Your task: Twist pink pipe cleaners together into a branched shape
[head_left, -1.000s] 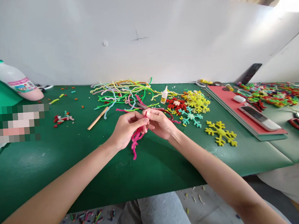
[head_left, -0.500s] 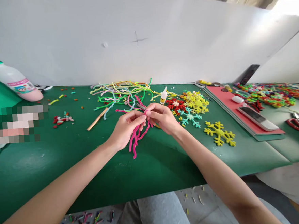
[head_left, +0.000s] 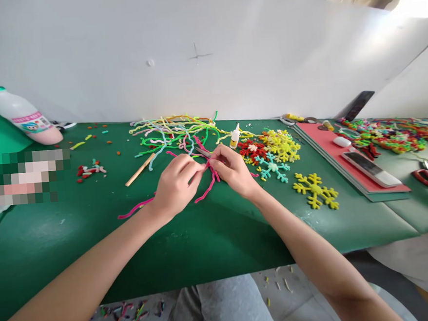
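My left hand (head_left: 179, 185) is closed in a pinch on pink pipe cleaners, and one long strand runs out beneath its wrist to the left. Close beside it, my right hand (head_left: 233, 171) pinches the same bundle of pink pipe cleaners (head_left: 206, 188) near its middle. Pink ends spread below and above the fingers; the joint between the hands is partly hidden. Scissors (head_left: 203, 152) lie just behind the fingertips, mostly covered. A small white glue bottle (head_left: 235, 137) stands upright behind my right hand. A wooden stick (head_left: 140, 170) lies left of my hands.
Loose coloured pipe cleaners (head_left: 168, 129) lie along the white wall. Right of my hands are a pile of finished snowflakes (head_left: 281, 146) and a single yellow snowflake (head_left: 316, 191). Farther right, a phone (head_left: 370, 169) rests on a red folder (head_left: 330, 147). A drink bottle (head_left: 28, 119) leans at left.
My left hand has shifted slightly left and turned over, palm down. The pink strands that hung together have spread apart, one now stretching out to the left.
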The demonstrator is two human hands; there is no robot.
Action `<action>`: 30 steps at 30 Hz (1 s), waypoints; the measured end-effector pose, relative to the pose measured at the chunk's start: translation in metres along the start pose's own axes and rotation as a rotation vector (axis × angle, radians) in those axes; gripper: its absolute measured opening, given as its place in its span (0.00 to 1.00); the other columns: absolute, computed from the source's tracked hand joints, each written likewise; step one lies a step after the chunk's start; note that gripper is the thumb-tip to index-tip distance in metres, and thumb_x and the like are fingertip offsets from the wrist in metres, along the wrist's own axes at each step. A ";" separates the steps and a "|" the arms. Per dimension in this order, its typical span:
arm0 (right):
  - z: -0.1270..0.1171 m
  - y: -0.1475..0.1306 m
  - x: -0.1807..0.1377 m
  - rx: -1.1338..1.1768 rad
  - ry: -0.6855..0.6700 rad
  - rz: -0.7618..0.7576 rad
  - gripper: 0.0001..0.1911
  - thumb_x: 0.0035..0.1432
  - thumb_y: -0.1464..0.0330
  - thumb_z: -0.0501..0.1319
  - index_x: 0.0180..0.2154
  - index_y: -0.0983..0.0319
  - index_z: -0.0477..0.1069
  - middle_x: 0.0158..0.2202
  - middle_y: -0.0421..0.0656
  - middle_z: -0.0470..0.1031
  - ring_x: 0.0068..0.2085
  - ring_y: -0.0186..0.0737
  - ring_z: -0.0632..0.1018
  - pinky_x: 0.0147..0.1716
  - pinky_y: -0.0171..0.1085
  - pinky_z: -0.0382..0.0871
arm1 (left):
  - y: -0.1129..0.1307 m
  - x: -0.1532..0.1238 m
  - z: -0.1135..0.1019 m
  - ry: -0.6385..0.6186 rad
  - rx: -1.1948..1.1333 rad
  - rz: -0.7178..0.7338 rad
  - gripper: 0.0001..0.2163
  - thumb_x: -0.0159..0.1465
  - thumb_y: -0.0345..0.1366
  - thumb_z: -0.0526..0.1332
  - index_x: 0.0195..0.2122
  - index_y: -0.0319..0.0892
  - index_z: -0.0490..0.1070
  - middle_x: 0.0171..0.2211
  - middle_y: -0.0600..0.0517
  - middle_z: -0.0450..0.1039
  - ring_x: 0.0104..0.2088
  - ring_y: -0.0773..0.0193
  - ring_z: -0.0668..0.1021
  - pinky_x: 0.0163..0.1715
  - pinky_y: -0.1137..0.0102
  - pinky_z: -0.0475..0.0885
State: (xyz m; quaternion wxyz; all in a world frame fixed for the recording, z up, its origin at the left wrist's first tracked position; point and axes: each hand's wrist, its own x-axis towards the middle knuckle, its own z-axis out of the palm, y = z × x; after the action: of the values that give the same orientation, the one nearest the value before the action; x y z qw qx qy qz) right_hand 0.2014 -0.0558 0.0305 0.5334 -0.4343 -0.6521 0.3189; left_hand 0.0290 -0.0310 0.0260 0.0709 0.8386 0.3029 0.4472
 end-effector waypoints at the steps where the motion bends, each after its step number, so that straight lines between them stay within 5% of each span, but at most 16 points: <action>1: 0.002 0.000 0.000 -0.028 0.024 -0.013 0.06 0.59 0.69 0.56 0.29 0.60 0.62 0.28 0.39 0.63 0.29 0.35 0.64 0.26 0.35 0.57 | -0.002 -0.001 0.000 -0.013 0.050 0.036 0.09 0.64 0.34 0.59 0.26 0.45 0.71 0.27 0.50 0.69 0.33 0.60 0.72 0.38 0.66 0.67; 5: 0.007 0.000 -0.001 -0.073 0.118 -0.003 0.07 0.57 0.70 0.56 0.27 0.60 0.61 0.27 0.39 0.62 0.30 0.35 0.64 0.26 0.35 0.56 | -0.003 0.000 0.001 -0.040 0.001 -0.018 0.08 0.64 0.34 0.59 0.27 0.44 0.72 0.28 0.49 0.70 0.32 0.60 0.73 0.37 0.66 0.68; 12: -0.001 0.002 0.002 0.156 0.041 0.066 0.07 0.59 0.66 0.58 0.30 0.60 0.63 0.26 0.37 0.64 0.26 0.32 0.64 0.24 0.34 0.57 | 0.003 0.014 -0.004 -0.306 -0.896 -0.678 0.09 0.58 0.39 0.68 0.29 0.40 0.71 0.23 0.54 0.71 0.23 0.67 0.73 0.25 0.72 0.70; 18: -0.015 0.007 0.007 0.280 -0.045 0.088 0.08 0.59 0.63 0.60 0.33 0.59 0.64 0.25 0.36 0.66 0.22 0.31 0.65 0.20 0.33 0.58 | -0.003 0.013 -0.002 -0.499 -1.306 -0.939 0.11 0.61 0.42 0.65 0.33 0.37 0.76 0.29 0.49 0.75 0.27 0.67 0.77 0.26 0.73 0.73; 24: -0.015 0.010 0.007 0.277 -0.150 0.080 0.08 0.60 0.62 0.59 0.34 0.60 0.64 0.24 0.35 0.67 0.21 0.30 0.66 0.21 0.33 0.59 | 0.000 0.009 0.003 -0.554 -1.239 -0.877 0.09 0.60 0.40 0.66 0.29 0.39 0.74 0.25 0.52 0.73 0.26 0.67 0.75 0.28 0.72 0.72; 30: -0.012 0.010 0.006 0.089 -0.045 0.102 0.08 0.58 0.65 0.60 0.29 0.61 0.64 0.22 0.35 0.66 0.22 0.30 0.65 0.21 0.32 0.58 | 0.003 0.008 0.002 -0.350 -0.679 -0.571 0.12 0.60 0.42 0.65 0.25 0.40 0.70 0.22 0.54 0.70 0.24 0.67 0.72 0.27 0.72 0.67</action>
State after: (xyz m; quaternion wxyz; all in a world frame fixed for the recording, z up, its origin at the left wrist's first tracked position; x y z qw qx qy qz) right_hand 0.2151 -0.0465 0.0266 0.5203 -0.4355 -0.6262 0.3841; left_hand 0.0352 -0.0281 0.0318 0.5111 0.7140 0.3414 0.3354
